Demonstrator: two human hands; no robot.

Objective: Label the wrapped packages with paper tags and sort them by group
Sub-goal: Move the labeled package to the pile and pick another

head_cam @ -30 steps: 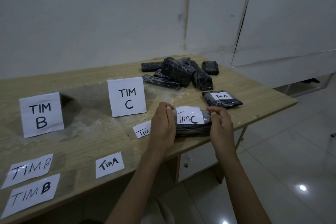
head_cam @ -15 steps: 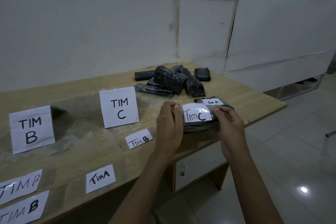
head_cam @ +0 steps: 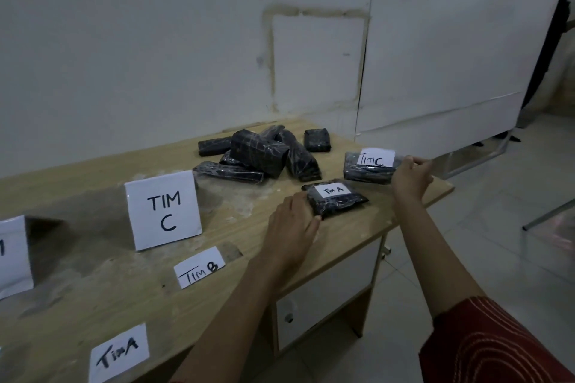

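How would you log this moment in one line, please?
left hand: touches Tim A package | right hand: holds Tim C package | pile: unlabelled

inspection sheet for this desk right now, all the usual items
Surface: wooden desk, worn grey patch in the middle.
Job's things: Tim C package in the right hand near the desk's right edge; Tim A package lying nearer; unlabelled packages piled at the back; loose Tim B tag and Tim A tag; standing TIM C sign.
Clutter: nothing seen.
Grippers: right hand grips the Tim C package's end; left hand touches the Tim A package's edge, grip unclear.
Cables: nothing seen.
Surroundings: white wall, tiled floor, cabinet under the desk.
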